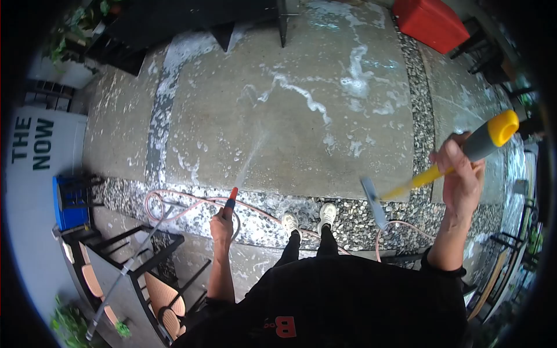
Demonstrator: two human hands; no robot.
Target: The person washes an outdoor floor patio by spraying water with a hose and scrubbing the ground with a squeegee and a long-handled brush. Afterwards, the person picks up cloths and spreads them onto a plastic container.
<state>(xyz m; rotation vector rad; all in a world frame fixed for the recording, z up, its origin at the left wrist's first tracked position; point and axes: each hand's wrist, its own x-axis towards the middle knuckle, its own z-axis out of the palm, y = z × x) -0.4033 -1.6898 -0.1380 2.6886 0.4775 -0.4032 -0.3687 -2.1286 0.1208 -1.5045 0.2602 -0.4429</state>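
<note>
My left hand (221, 225) is wrapped round a hose nozzle (232, 200) with an orange tip and dark body. A thin water spray (253, 153) leaves it toward the wet concrete floor (261, 116). My right hand (463, 174) is closed on the yellow and grey handle of a long-handled floor brush (426, 176). Its narrow pale grey head (373, 203) is over the pebbled strip, right of my shoes (327, 213); its bristles cannot be made out, and whether it touches the ground is unclear. White foam (355, 81) lies in streaks and patches across the concrete.
A pink hose (156, 194) loops over the pebbled strip (191, 203) near my feet. Black furniture (191, 23) stands at the far left, a red seat (430, 24) at the far right. Chairs (159, 293) and a long pole (125, 269) are at lower left, beside a lettered wall (52, 191).
</note>
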